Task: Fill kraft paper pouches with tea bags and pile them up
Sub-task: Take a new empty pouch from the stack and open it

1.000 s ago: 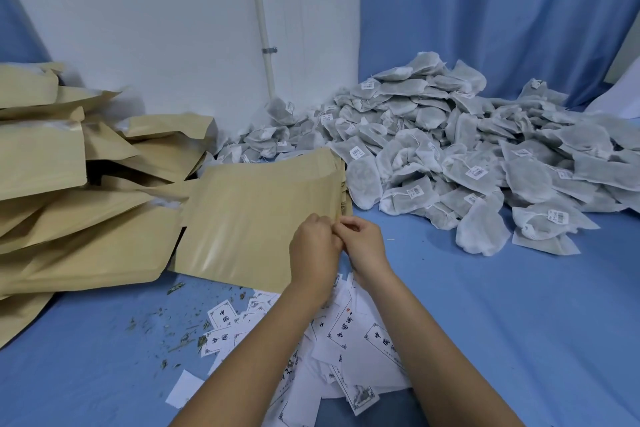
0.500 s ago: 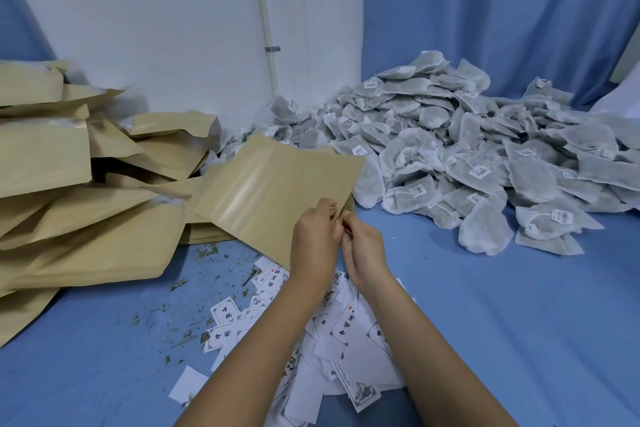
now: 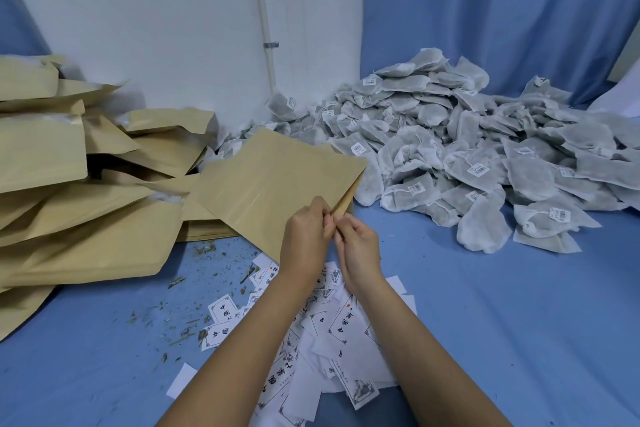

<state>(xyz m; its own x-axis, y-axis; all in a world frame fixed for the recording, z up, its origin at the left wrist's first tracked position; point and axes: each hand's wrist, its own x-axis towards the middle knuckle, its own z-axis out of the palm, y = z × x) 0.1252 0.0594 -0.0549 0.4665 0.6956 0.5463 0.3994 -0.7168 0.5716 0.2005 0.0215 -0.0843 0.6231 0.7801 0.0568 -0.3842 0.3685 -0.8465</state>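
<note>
Up close, the curled fingers (image 3: 320, 210) of the left hand (image 3: 304, 239) and the right hand (image 3: 358, 250) meet tip to tip, both pinching the near corner of a flat kraft paper pouch (image 3: 273, 180) at its mouth, where the two layers part slightly. The pouch tilts up off the surface and fans away toward eleven o'clock from the hands. Beneath its far side, at ten o'clock, lies a flat stack of empty pouches (image 3: 207, 230). At nine o'clock a pile of bulging pouches (image 3: 69, 204) leans toward the white wall (image 3: 156, 28). A heap of tea bags (image 3: 467, 156) with small printed tags fills the corner from one to three o'clock, well apart from the hands. Printed paper labels (image 3: 339, 329) lie scattered under the forearms at six o'clock, with tea crumbs (image 3: 187, 326) at seven o'clock on the blue cloth (image 3: 512, 322).
</note>
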